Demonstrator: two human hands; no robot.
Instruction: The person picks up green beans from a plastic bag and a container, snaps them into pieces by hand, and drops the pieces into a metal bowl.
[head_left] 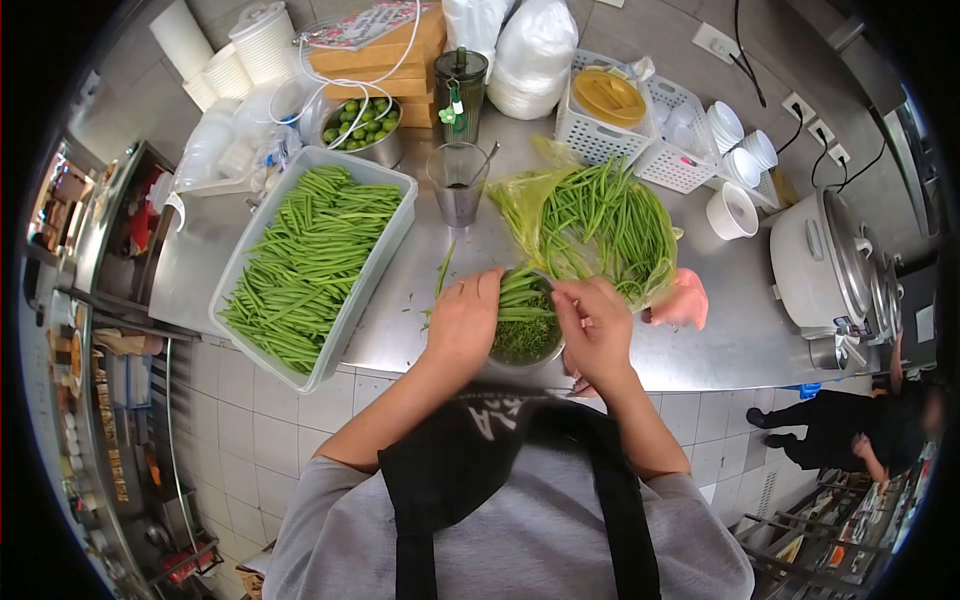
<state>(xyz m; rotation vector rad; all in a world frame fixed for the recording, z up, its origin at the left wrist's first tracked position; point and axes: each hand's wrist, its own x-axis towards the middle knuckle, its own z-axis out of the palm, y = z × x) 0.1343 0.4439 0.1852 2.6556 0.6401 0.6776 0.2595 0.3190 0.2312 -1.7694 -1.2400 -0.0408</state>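
Observation:
My left hand is closed around a bunch of green beans, held over a round metal bowl. Small green trimmings lie inside that bowl. At the beans' other end is my right hand, its thumb and fingers pinched together; what sits between them is too small to make out. Behind my hands, a yellowish plastic bag lies open with many long green beans. To the left stands a clear plastic tub heaped with trimmed green beans.
A cup with a spoon, a lidded tumbler and a pot of green citrus fruit stand behind. White baskets and a large cooker are on the right. Beside the bag lies a pink cloth-like item. Another person stands far right.

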